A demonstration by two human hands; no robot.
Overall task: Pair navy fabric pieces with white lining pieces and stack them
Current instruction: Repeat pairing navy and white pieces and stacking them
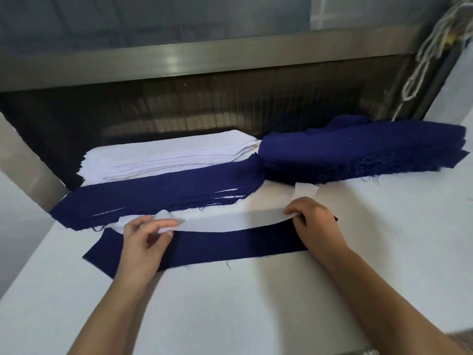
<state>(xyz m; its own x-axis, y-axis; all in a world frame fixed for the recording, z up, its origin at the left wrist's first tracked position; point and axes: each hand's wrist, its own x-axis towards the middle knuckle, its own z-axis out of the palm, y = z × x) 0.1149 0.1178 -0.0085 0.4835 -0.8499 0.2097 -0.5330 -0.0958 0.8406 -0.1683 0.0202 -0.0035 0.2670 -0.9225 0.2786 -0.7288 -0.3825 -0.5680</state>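
Note:
A long navy fabric piece point(217, 245) lies flat on the white table point(256, 303) in front of me. Over its far edge stretches a white lining piece point(230, 221), held at both ends. My left hand point(146, 239) pinches its left end, and my right hand point(312, 219) grips its right end. Behind them sits a stack of paired navy and white pieces point(153, 193). A pile of white lining pieces point(163, 157) lies further back on the left. A thick pile of navy pieces point(363, 152) sits at the back right.
A dark machine opening with a metal bar point(204, 60) runs along the back of the table. White cords point(430, 47) hang at the upper right. A small white scrap point(305, 192) lies near the navy pile.

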